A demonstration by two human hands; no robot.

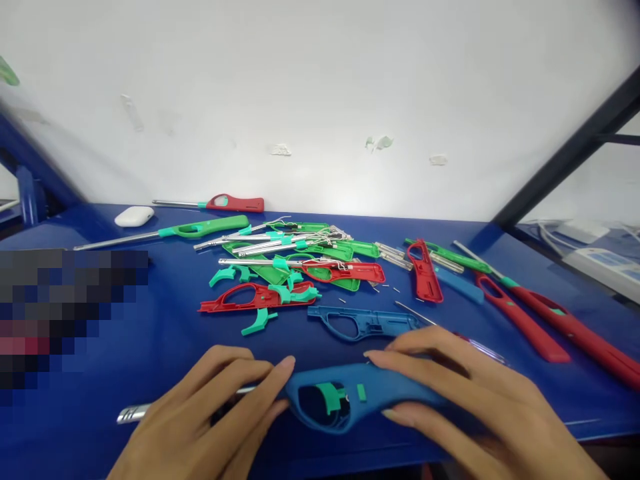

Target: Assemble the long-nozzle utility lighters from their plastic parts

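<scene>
A blue gas lighter with a green trigger lies sideways near the table's front edge, its metal tube pointing left. My left hand is closed around the front end, where the tube meets the blue body; the fingers hide part of the tube. My right hand grips the handle end, fingertips on its upper and lower edges. Just beyond sits a blue half shell, hollow side up. Behind my right hand a screwdriver is partly hidden.
Red and green half shells, metal tubes, green triggers and small screws are heaped mid-table. Whole lighters lie at the back and right. A white earbud case is back left; a pixelated area covers the left. A wall stands behind.
</scene>
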